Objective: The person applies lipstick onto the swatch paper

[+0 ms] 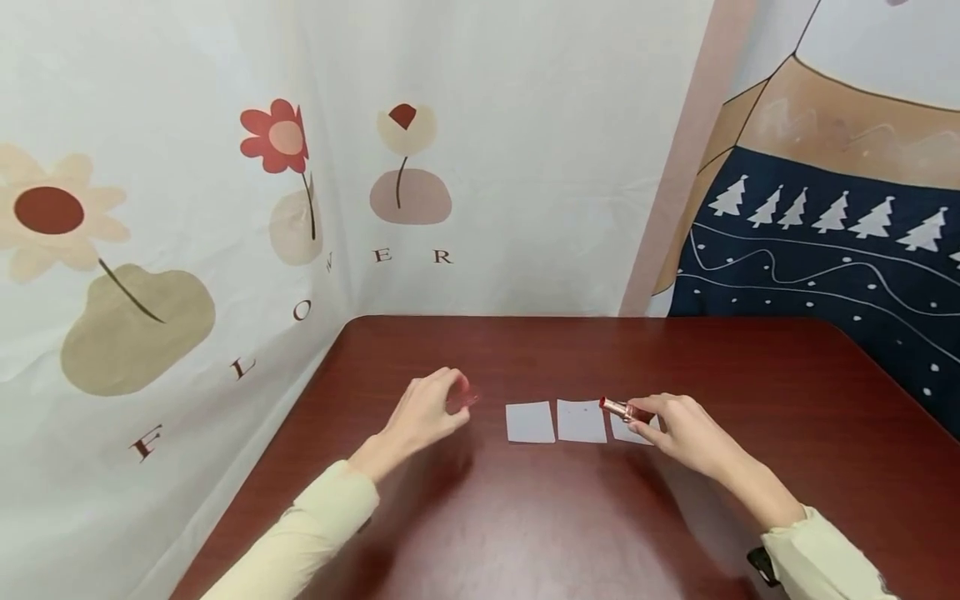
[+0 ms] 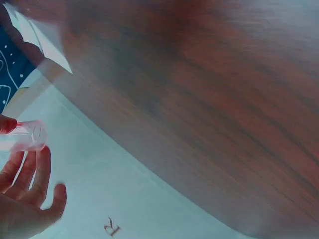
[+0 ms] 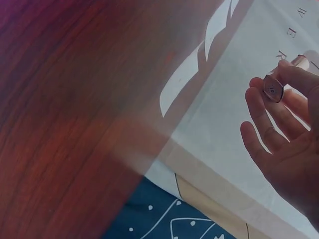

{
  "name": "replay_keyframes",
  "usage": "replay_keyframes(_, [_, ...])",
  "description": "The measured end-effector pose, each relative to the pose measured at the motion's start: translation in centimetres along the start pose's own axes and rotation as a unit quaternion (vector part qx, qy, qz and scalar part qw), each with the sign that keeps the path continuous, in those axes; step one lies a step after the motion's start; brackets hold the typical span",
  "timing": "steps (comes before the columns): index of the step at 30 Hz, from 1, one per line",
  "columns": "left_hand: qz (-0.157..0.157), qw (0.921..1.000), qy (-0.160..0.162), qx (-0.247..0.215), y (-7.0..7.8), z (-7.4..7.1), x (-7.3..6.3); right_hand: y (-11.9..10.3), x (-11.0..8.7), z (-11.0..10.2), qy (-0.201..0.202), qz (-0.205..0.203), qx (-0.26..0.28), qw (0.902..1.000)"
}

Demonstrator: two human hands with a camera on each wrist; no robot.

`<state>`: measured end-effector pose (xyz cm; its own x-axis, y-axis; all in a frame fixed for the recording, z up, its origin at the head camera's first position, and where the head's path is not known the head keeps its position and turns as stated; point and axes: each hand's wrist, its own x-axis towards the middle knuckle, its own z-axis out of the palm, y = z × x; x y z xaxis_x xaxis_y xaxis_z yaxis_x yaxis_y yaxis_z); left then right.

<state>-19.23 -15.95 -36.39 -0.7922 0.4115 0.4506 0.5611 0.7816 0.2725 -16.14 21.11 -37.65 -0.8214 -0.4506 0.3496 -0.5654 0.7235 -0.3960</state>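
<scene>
In the head view my left hand [image 1: 426, 410] is over the left part of the table. Its thumb and fingers pinch a clear, pinkish cap [image 2: 31, 136], best seen in the left wrist view. My right hand [image 1: 693, 432] grips an uncapped lipstick [image 1: 618, 409] with a shiny rose-gold tube, its red end pointing left. The base of the lipstick [image 3: 273, 88] faces the camera in the right wrist view. Three white paper squares lie in a row: a left square [image 1: 530, 422], a middle square [image 1: 582, 422] and a right square [image 1: 624, 431], partly hidden by the right hand.
A dark red-brown wooden table [image 1: 525, 517] carries the papers. A white cloth [image 1: 525, 167] with printed flowers and letters hangs behind and at the left. At the right is a navy cloth [image 1: 810, 258] with white trees.
</scene>
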Motion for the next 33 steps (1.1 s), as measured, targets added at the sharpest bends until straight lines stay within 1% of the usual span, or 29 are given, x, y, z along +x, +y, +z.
replay_keyframes(2, [-0.02,0.9984,-0.008,-0.053,0.1,0.8,1.0,0.0,-0.1,0.2,0.006,0.004,0.0,1.0])
replay_keyframes(3, [-0.034,0.9958,-0.012,-0.084,0.0,1.3,1.5,0.0,-0.2,0.3,0.008,0.004,-0.001,1.0])
replay_keyframes(5, [-0.062,0.9864,-0.026,-0.15,-0.3,2.7,2.8,0.4,-0.7,0.4,0.008,0.007,-0.004,0.9999])
replay_keyframes(6, [-0.075,0.9802,-0.033,-0.181,-0.5,3.5,3.3,0.6,-0.9,0.4,0.007,0.009,-0.005,0.9999])
replay_keyframes(7, [-0.088,0.9733,-0.04,-0.208,-0.8,4.2,3.8,0.8,-1.1,0.5,0.004,0.01,-0.004,0.9999])
replay_keyframes(8, [-0.098,0.9679,-0.046,-0.227,-1.1,4.9,4.2,0.9,-1.2,0.5,0.002,0.01,-0.001,0.9999])
replay_keyframes(10, [-0.117,0.9598,-0.059,-0.248,-1.8,6.2,4.9,1.2,-1.5,0.5,0.001,0.011,0.003,0.9999])
replay_keyframes(11, [-0.125,0.9578,-0.066,-0.25,-2.1,6.7,5.2,1.3,-1.5,0.5,0.003,0.009,0.004,1.0])
replay_keyframes(14, [-0.136,0.9561,-0.084,-0.246,-2.9,7.7,5.9,1.4,-1.4,0.4,0.012,0.003,0.008,0.9999])
replay_keyframes(16, [-0.135,0.9557,-0.098,-0.243,-3.3,8.1,6.3,1.5,-1.3,0.2,0.018,0.002,0.008,0.9998])
replay_keyframes(18, [-0.123,0.9552,-0.108,-0.247,-3.4,8.4,6.7,1.7,-1.3,-0.1,0.019,0.007,0.007,0.9998])
replay_keyframes(19, [-0.118,0.9549,-0.111,-0.249,-3.5,8.3,6.5,1.6,-1.2,-0.1,0.018,0.008,0.009,0.9998])
replay_keyframes(21, [-0.115,0.9527,-0.122,-0.254,-3.5,7.8,6.2,1.3,-1.1,-0.1,0.015,0.012,0.01,0.9998])
replay_keyframes(23, [-0.116,0.9533,-0.122,-0.25,-3.5,7.3,5.9,1.2,-0.9,0.0,0.016,0.013,0.012,0.9997])
replay_keyframes(24, [-0.119,0.955,-0.119,-0.244,-3.4,6.9,5.7,1.1,-0.9,0.1,0.017,0.013,0.011,0.9997])
replay_keyframes(26, [-0.123,0.9596,-0.1,-0.232,-3.1,5.9,5.3,0.9,-0.8,0.1,0.022,0.009,0.01,0.9997])
replay_keyframes(27, [-0.124,0.9627,-0.081,-0.227,-2.8,5.5,5.1,0.8,-0.7,0.2,0.024,0.008,0.009,0.9996])
replay_keyframes(28, [-0.127,0.9641,-0.058,-0.226,-2.2,5.1,4.8,0.7,-0.7,0.3,0.026,0.003,0.011,0.9996])
replay_keyframes(29, [-0.13,0.9631,-0.037,-0.233,-1.5,4.8,4.6,0.6,-0.7,0.3,0.028,0.003,0.012,0.9995])
replay_keyframes(30, [-0.133,0.9591,-0.018,-0.249,-0.7,4.6,4.3,0.4,-0.6,0.4,0.032,0.004,0.016,0.9994])
replay_keyframes(31, [-0.132,0.9528,-0.006,-0.273,0.3,4.6,4.0,0.3,-0.6,0.5,0.036,0.002,0.023,0.9991])
replay_keyframes(32, [-0.132,0.9432,-0.002,-0.305,1.5,4.7,3.7,0.1,-0.5,0.7,0.041,0.005,0.033,0.9986])
replay_keyframes(33, [-0.133,0.9294,-0.009,-0.344,2.7,5.0,3.4,-0.1,-0.4,0.9,0.046,0.008,0.045,0.9979])
